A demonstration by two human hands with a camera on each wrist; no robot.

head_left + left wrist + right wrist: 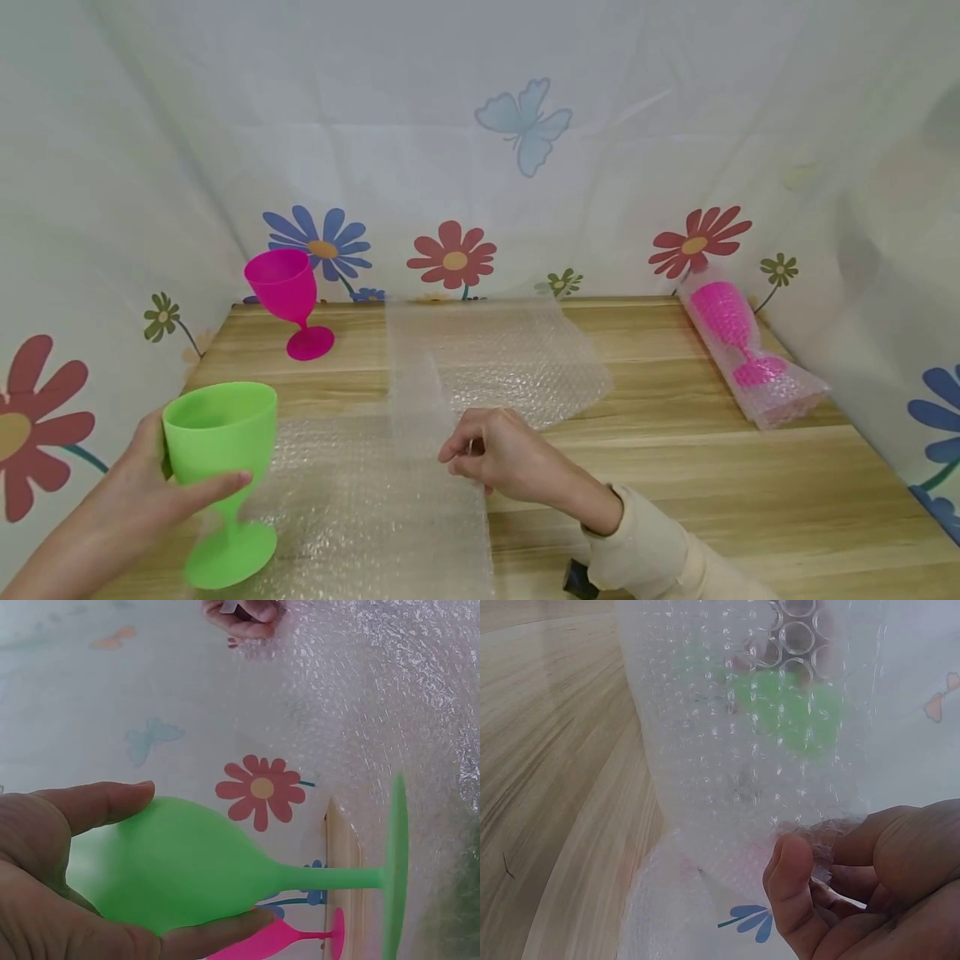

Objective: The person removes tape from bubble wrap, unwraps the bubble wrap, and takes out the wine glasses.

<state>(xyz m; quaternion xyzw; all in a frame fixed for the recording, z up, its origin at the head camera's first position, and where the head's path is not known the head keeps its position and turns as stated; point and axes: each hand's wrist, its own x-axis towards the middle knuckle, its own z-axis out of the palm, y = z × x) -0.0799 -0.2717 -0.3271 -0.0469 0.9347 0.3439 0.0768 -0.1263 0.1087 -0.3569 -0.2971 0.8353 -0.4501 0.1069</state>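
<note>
In the head view my left hand (138,492) grips a green plastic goblet (221,442) round its bowl, upright at the front left. The left wrist view shows thumb and fingers on either side of that bowl, with the stem and foot free. My right hand (510,458) pinches the edge of a clear bubble wrap sheet (727,772) between thumb and fingers. This sheet (360,508) spreads over the front middle of the table, its raised edge partly overlapping another piece of bubble wrap (517,358) behind. Through the lifted film, the goblet shows blurred in the right wrist view.
A magenta goblet (283,287) stands upright at the back left. On the right lies a pink goblet (723,312) rolled in bubble wrap. A small black object (579,579) is by the right sleeve. Flower-printed white cloth (450,167) surrounds the wooden table (675,492).
</note>
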